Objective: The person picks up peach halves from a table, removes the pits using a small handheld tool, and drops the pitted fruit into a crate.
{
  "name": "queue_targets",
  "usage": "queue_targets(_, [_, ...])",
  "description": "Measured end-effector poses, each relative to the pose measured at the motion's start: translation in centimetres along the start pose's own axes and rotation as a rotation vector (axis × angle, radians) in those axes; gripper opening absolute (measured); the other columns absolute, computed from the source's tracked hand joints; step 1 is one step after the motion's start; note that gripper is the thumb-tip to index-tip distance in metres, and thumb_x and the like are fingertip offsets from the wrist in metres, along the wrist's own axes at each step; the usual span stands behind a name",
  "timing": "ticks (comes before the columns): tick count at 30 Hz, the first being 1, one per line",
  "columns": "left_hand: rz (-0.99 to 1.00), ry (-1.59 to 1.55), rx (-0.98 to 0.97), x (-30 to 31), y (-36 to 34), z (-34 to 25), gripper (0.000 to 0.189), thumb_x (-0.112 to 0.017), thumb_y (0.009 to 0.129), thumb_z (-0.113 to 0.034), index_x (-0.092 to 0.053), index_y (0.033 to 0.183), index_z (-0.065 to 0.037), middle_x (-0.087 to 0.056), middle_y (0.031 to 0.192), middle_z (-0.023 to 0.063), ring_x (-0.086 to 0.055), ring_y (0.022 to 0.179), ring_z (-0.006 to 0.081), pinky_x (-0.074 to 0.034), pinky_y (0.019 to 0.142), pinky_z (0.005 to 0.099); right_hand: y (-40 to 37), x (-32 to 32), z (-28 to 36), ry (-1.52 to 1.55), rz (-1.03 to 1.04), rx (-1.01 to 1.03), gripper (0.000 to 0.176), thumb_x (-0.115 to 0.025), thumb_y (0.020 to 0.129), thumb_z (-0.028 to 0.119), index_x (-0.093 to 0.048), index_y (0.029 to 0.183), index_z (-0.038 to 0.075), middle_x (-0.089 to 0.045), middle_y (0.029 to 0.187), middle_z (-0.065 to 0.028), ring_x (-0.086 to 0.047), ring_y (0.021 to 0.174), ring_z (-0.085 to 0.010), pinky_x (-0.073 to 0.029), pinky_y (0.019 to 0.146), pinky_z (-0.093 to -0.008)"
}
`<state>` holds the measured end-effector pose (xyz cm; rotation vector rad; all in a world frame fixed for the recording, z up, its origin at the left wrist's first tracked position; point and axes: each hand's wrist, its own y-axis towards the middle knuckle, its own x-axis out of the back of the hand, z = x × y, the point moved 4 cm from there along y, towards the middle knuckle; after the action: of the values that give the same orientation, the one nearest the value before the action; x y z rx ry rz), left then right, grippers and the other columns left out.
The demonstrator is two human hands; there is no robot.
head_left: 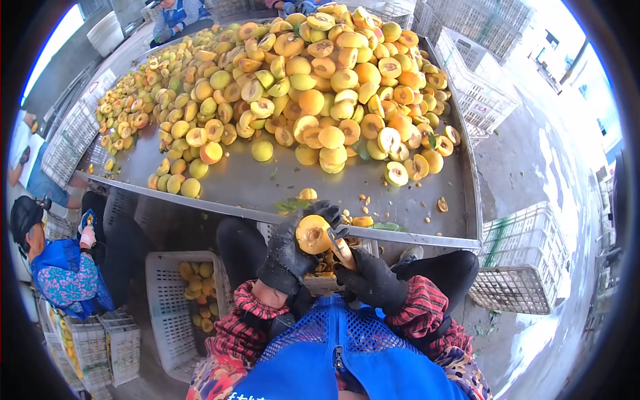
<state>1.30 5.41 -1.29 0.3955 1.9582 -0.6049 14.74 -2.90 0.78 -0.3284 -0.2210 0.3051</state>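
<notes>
My left hand (283, 256), in a black glove, is closed around a yellow peach half (313, 234), its cut face turned up toward me. In my right hand (375, 279), also black-gloved, is a small pitting knife with a light wooden handle (344, 253). Its tip reaches the right edge of the peach half, and the blade is mostly hidden. Beneath both hands, between my knees, a crate holds cut peach scraps (325, 265). Just beyond my hands, bits of peach (362, 221) lie along the front edge of the metal table (243, 175).
A large heap of halved peaches (320, 87) covers the back of the table. Left of my legs stands a white crate (175, 320) with peaches inside. Another crate (523, 260) is tilted at right. A co-worker (67, 267) sits at left; others are across the table.
</notes>
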Motion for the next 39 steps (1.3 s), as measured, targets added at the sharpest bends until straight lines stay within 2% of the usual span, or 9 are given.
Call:
queue_targets(6, [0.110,-0.157,-0.028,1.2,0.3,1.5,0.052,-0.034,0.096,-0.036,-0.041,0.127,0.006,-0.049,0.125,0.0218,-0.047,0.116,0.0348,-0.037,0.101,0.0459,-0.1,-0.8,0.2,-0.252,-0.174,0.255,0.020,-0.058,0.086,0.015,-0.050,0.099,0.001,-0.057,0.072,-0.0083,-0.059,0.063,-0.0166,-0.045,0.054,-0.0340])
queue_targets(9, [-0.029,-0.054,-0.057,0.9,-0.3,1.5,0.054,-0.034,0.096,-0.038,-0.042,0.127,0.005,-0.050,0.124,0.0210,-0.048,0.115,0.0339,-0.037,0.101,0.0453,-0.5,-1.0,1.4,-0.316,-0.243,0.342,0.019,-0.056,0.086,0.014,-0.050,0.098,0.001,-0.058,0.073,-0.0162,-0.060,0.066,-0.0294,-0.044,0.056,-0.0412])
queue_targets(15, [0.117,-0.131,-0.048,3.7,0.0,1.9,0.055,-0.035,0.096,-0.041,-0.044,0.123,0.005,-0.055,0.116,0.0197,-0.056,0.104,0.0306,-0.046,0.092,0.0412,0.4,-1.7,0.5,-0.421,-0.258,0.189,0.020,-0.053,0.086,0.014,-0.047,0.100,0.000,-0.057,0.076,-0.0248,-0.058,0.071,-0.0424,-0.042,0.058,-0.0480])
queue_targets(21, [-0.074,0.631,-0.310,5.6,0.3,2.2,0.053,-0.036,0.095,-0.040,-0.049,0.117,0.006,-0.059,0.106,0.0180,-0.060,0.093,0.0290,-0.051,0.084,0.0399,1.1,-2.5,-0.6,-0.497,-0.180,0.143,0.023,-0.050,0.087,0.015,-0.043,0.101,-0.001,-0.059,0.079,-0.0272,-0.059,0.074,-0.0435,-0.044,0.061,-0.0502])
queue_targets(24, [-0.091,0.246,-0.215,2.9,-0.7,2.1,0.052,-0.035,0.095,-0.040,-0.051,0.114,0.005,-0.060,0.104,0.0165,-0.061,0.090,0.0270,-0.051,0.082,0.0377,2.3,-3.4,-2.5,-0.486,-0.168,0.244,0.025,-0.052,0.087,0.017,-0.043,0.101,-0.002,-0.058,0.077,-0.0265,-0.058,0.072,-0.0435,-0.043,0.059,-0.0503])
queue_targets(27, [-0.148,0.413,-0.247,3.8,-0.8,1.5,0.046,-0.040,0.094,-0.037,-0.054,0.111,0.004,-0.061,0.102,0.0152,-0.061,0.088,0.0249,-0.052,0.079,0.0358,2.2,-4.2,-3.0,-0.332,-0.153,0.308,0.025,-0.053,0.087,0.012,-0.040,0.102,-0.003,-0.056,0.076,-0.0235,-0.059,0.064,-0.0394,-0.042,0.055,-0.0444])
queue_targets(30, [-0.082,1.346,-0.564,5.3,-1.3,0.1,0.034,-0.051,0.086,-0.024,-0.055,0.109,0.002,-0.061,0.101,0.0150,-0.058,0.095,0.0287,-0.046,0.087,0.0391,1.8,-3.9,-1.7,-0.394,-0.099,0.282,0.027,-0.055,0.086,0.014,-0.040,0.101,-0.003,-0.057,0.075,-0.0225,-0.059,0.064,-0.0390,-0.043,0.056,-0.0446])
queue_targets(33, [0.004,1.722,-0.968,3.5,-2.2,-0.6,0.036,-0.056,0.084,-0.024,-0.057,0.108,0.001,-0.062,0.098,0.0162,-0.061,0.091,0.0287,-0.048,0.084,0.0385,1.6,-3.3,-0.5,-0.400,0.022,0.063,0.029,-0.056,0.086,0.016,-0.041,0.100,-0.003,-0.058,0.075,-0.0226,-0.060,0.067,-0.0397,-0.043,0.057,-0.0454])
queue_targets(39, [0.161,1.739,-0.576,2.9,-1.4,-0.9,0.034,-0.057,0.084,-0.020,-0.055,0.110,0.002,-0.061,0.103,0.0162,-0.060,0.096,0.0286,-0.047,0.088,0.0375,2.3,-3.2,-1.8,-0.508,0.113,0.001,0.030,-0.055,0.085,0.017,-0.042,0.101,-0.004,-0.059,0.076,-0.0239,-0.060,0.070,-0.0409,-0.045,0.059,-0.0451])
